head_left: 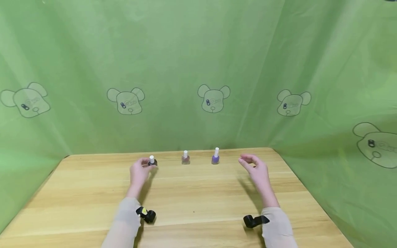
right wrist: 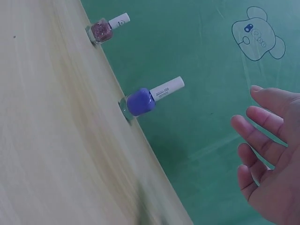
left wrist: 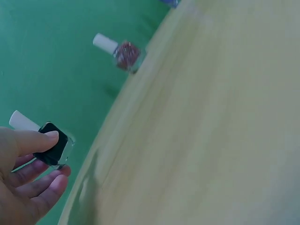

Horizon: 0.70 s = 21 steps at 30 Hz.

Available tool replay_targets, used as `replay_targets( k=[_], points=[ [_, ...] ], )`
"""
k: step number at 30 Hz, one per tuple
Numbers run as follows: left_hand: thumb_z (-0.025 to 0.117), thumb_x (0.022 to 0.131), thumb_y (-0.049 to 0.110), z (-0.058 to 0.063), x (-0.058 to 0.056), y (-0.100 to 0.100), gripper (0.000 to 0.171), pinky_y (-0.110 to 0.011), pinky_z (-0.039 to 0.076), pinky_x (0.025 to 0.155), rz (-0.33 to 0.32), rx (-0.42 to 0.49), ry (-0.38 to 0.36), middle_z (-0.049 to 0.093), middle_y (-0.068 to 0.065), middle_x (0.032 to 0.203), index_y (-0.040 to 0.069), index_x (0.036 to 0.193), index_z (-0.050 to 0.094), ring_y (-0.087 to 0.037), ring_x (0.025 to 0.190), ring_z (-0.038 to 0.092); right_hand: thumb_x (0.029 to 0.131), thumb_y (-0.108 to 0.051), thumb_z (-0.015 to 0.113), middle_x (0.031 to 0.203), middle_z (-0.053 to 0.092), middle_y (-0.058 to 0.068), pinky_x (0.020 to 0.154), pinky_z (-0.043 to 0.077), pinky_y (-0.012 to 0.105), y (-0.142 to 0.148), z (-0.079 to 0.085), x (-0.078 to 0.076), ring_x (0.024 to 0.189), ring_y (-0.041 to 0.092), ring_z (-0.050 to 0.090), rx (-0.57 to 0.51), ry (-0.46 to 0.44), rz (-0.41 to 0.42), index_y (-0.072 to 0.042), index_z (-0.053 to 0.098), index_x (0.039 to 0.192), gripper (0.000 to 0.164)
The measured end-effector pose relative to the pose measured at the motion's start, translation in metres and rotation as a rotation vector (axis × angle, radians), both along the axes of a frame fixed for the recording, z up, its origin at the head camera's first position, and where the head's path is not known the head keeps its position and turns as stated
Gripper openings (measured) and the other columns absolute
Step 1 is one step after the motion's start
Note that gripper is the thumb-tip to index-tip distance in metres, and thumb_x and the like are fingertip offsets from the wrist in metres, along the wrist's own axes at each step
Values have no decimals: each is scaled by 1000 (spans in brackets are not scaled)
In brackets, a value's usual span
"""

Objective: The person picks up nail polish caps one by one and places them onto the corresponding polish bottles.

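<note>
Between thumb and fingers, my left hand (head_left: 140,171) pinches a dark nail polish bottle (left wrist: 52,143) with a white cap, at the back left of the table. A brownish-pink glitter nail polish bottle (head_left: 185,159) stands upright to its right. Farther right stands a purple nail polish bottle (head_left: 215,158) with a longer white cap, also upright. My right hand (head_left: 256,168) hovers to the right of the purple bottle, apart from it. Its fingers are loosely bent and hold nothing, as the right wrist view shows.
The wooden table (head_left: 192,193) ends at the back against a green curtain (head_left: 173,69) printed with bear-head outlines. Curtain also hangs along both sides. Each sleeve carries a small black wrist camera (head_left: 148,215).
</note>
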State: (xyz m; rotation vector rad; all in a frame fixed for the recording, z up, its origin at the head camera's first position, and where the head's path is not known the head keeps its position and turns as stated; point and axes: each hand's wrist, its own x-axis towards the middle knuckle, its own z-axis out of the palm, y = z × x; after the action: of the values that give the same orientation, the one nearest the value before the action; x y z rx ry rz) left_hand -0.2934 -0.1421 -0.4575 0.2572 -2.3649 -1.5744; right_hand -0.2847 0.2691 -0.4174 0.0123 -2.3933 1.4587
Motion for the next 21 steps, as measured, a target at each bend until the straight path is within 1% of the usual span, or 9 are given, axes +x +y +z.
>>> replay_targets(
  k=[2,5,9,15,18,21],
  points=[
    [71,84,3,-1,-4,-5,37,-45,54,93,-26,-6,-21,64,-29,117,-6,118,59,-39,106,65,90,-34,69,104,69,-1,78,39,19,1,-2,-1,89,-7,53,6,-2,-4,-10,68,115,34],
    [72,83,3,-2,-11,-11,38,-46,53,95,-50,-34,-30,64,-28,118,-6,118,60,-39,106,65,91,-33,69,108,69,5,78,40,18,1,-2,-1,89,-7,53,11,-4,-4,-9,68,116,35],
    [74,81,3,-1,-22,-17,37,-48,51,97,-84,-104,-18,65,-28,116,-7,114,62,-41,105,65,92,-35,67,114,67,12,79,40,18,2,-2,0,90,-7,51,25,-13,0,-9,67,118,37],
    [77,79,4,-2,-37,-22,36,-50,49,98,-174,-195,-14,68,-26,110,-7,111,64,-40,102,66,93,-38,65,116,67,12,81,39,19,3,-1,2,92,-8,51,47,-26,10,-8,65,120,40],
    [77,79,4,-2,-44,-24,36,-50,49,98,-218,-214,-27,69,-25,110,-7,110,64,-39,102,66,93,-37,65,116,67,14,81,40,19,4,-2,2,92,-7,51,46,-27,22,-7,65,121,41],
    [77,80,6,-2,-48,-26,36,-49,49,98,-251,-226,-56,68,-25,112,-6,111,63,-38,104,65,93,-37,65,114,67,13,81,40,19,4,-2,2,92,-7,51,41,-24,32,-6,64,121,41]
  ],
)
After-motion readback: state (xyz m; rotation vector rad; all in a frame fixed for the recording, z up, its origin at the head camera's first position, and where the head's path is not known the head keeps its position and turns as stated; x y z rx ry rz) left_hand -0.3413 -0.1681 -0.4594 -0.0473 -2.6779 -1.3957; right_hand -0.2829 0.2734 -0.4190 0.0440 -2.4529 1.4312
